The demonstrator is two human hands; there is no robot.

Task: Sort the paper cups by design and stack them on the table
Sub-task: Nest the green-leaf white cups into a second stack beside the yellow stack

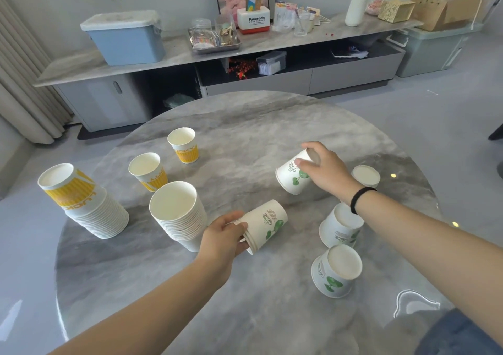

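Left hand (221, 236) grips green stack (265, 225); right hand (325, 168) grips green cup (292, 175). Beyond stack, two yellow cups (152, 171) loose; right of it, three green cups (337, 270) upturned. Roughly half sorted.

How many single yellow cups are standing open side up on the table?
2: one yellow cup toward the far side, another nearer, beside the tall stack. More are nested in stacks, uncountable.

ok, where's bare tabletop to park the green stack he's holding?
Bare patches: the table at its far middle, beyond the lone yellow cups; and the near edge, between the forearms. Crowded: the right side around the upturned green cups, and the left by the two tall stacks.
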